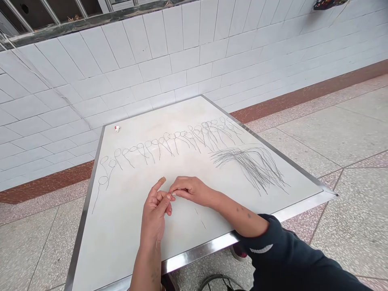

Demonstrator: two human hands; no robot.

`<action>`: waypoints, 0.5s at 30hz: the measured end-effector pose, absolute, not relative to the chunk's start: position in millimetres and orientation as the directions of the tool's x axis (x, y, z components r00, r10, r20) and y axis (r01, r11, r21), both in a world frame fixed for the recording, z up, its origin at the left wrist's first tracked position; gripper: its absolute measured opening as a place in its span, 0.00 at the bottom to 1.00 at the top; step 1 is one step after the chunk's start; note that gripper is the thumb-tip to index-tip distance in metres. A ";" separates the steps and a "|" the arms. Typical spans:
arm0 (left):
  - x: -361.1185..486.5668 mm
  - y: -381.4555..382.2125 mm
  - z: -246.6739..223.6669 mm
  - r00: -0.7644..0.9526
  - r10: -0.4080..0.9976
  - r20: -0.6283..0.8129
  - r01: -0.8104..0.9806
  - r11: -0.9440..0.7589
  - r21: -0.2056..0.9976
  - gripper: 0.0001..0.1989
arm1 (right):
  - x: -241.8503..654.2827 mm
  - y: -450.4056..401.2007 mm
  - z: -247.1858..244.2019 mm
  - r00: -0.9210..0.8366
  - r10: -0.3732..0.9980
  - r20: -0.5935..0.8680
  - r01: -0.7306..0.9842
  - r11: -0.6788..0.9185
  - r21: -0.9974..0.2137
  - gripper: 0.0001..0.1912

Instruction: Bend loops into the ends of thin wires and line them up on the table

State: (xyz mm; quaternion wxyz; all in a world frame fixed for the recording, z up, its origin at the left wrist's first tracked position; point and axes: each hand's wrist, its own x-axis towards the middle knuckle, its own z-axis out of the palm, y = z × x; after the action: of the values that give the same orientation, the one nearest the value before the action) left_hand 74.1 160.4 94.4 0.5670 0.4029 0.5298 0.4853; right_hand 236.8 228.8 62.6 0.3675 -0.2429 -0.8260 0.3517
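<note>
My left hand (155, 212) and my right hand (194, 191) meet above the near middle of the table. Thumb and fingers of both pinch a thin dark wire (171, 193), most of it hidden by the fingers. My left index finger points up, its tip wrapped in something tan. Below my right hand a fine dark wire piece (200, 218) shows against the white top; whether it belongs to the held wire I cannot tell. Beyond my hands, several wires with looped ends (154, 147) lie in a long row. Right of them is a loose pile of mostly unlooped wires (253, 163).
The white table (121, 230) has a metal edge and stands by a white tiled wall (145, 76). A small white-and-red object (117, 129) lies at its far left corner. Under the near edge a dark round frame (222, 279) stands on the speckled floor (360, 214).
</note>
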 end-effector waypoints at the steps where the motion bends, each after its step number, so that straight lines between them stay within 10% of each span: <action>1: 73.5 159.9 94.2 -0.012 0.976 -0.216 -0.113 0.213 0.971 0.28 | 237.5 229.4 62.1 -0.618 0.650 0.441 0.129 0.637 -0.760 0.08; 15: 62.5 159.0 103.2 0.077 0.964 -0.253 -0.040 0.257 0.966 0.26 | 250.3 238.7 62.9 -0.634 0.690 0.349 0.118 0.532 -0.838 0.08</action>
State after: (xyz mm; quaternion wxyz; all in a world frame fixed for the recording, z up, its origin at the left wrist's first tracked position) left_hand 62.5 159.0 103.2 0.5898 0.4364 0.5297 0.4256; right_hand 250.3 238.7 62.9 0.3460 -0.2512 -0.8040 0.4132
